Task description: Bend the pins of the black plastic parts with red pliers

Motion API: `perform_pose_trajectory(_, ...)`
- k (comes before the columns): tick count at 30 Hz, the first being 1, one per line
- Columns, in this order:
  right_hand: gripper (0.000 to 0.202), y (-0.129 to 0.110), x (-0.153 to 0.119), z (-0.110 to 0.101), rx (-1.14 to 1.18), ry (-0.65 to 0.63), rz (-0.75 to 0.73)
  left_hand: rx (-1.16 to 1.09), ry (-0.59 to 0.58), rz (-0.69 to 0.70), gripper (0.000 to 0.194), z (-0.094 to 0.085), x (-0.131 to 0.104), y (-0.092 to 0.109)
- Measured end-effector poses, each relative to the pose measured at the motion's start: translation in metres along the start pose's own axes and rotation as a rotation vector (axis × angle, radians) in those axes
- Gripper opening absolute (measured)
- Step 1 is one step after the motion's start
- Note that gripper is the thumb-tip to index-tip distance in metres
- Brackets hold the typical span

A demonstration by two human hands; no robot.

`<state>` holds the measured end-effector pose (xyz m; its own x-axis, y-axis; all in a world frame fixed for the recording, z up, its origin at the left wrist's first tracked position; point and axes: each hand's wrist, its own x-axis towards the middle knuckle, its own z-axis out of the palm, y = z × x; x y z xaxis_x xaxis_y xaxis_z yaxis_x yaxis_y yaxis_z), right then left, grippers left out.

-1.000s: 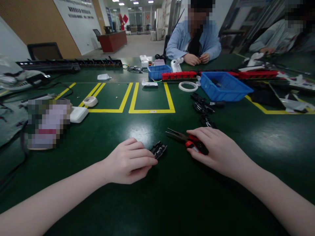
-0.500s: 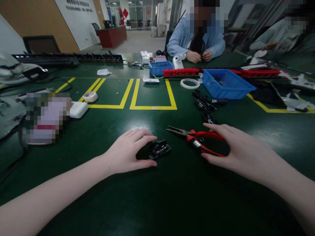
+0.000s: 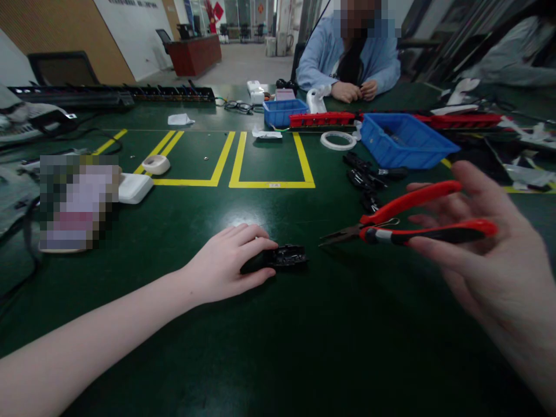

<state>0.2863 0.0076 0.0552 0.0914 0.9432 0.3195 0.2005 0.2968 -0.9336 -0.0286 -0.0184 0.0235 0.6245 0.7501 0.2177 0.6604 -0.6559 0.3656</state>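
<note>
My left hand (image 3: 237,258) rests low over the table, its thumb and forefinger closed around the near end of a small black plastic part (image 3: 292,256). The part lies on the green surface with its detailed side up; its left end is hidden under my fingers. Raised off the table, my right hand (image 3: 482,243) grips red-handled needle-nose pliers (image 3: 382,229). Their handles are spread, one by the fingers and one against the thumb. The plier tips point left, just to the right of the black part and apart from it.
Several black parts (image 3: 365,179) lie beyond the pliers, beside a large blue bin (image 3: 406,142). A roll of tape (image 3: 337,141) sits by yellow floor-style markings on the table (image 3: 272,185). At left are a phone (image 3: 80,202) and a white case (image 3: 135,189). Across sits a person (image 3: 347,63).
My right hand has lifted the pliers off the table and moved right and up, turning the palm. My left thumb and finger have closed on the black part, which now lies straighter.
</note>
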Motion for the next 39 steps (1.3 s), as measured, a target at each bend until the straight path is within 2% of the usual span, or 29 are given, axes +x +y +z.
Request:
perform_pose_trajectory(3,0.067,0.002,0.002,0.004,0.173,0.093,0.15,0.004,0.006,-0.002,0.036,-0.001,0.001,0.002)
perform_pose_trajectory(5,0.056,0.001,0.003,0.007,0.192,0.11,0.163,0.009,0.005,0.009,0.041,0.0,0.001,0.002)
perform_pose_trajectory(9,0.055,-0.001,-0.001,0.013,0.146,0.111,0.111,0.022,-0.021,0.05,0.042,0.001,0.001,0.0)
perform_pose_trajectory(13,0.061,0.002,-0.01,0.017,0.03,0.056,0.021,0.04,-0.04,0.066,0.034,0.001,0.001,-0.001)
perform_pose_trajectory(16,0.06,0.01,-0.015,0.019,0.069,0.053,-0.015,0.043,-0.039,0.074,0.03,0.001,0.002,-0.001)
perform_pose_trajectory(19,0.061,0.018,-0.015,0.022,0.121,0.048,0.017,0.032,-0.031,0.081,0.03,0.002,0.002,-0.001)
perform_pose_trajectory(25,0.065,0.011,-0.004,0.018,0.152,0.174,0.047,-0.09,-0.003,0.012,0.031,0.002,0.002,-0.003)
perform_pose_trajectory(28,0.048,0.002,0.001,0.012,0.169,0.209,0.109,-0.179,0.014,-0.033,0.022,0.002,0.001,-0.005)
perform_pose_trajectory(31,0.028,-0.004,0.004,0.01,0.19,0.218,0.165,-0.216,0.028,-0.007,0.012,0.001,0.001,-0.006)
perform_pose_trajectory(33,0.031,-0.005,0.002,0.011,0.203,0.19,0.181,-0.217,0.037,0.009,0.01,0.002,0.002,-0.007)
perform_pose_trajectory(39,0.064,-0.002,-0.014,0.018,0.05,-0.021,0.102,-0.225,0.028,0.005,0.012,0.001,0.002,-0.006)
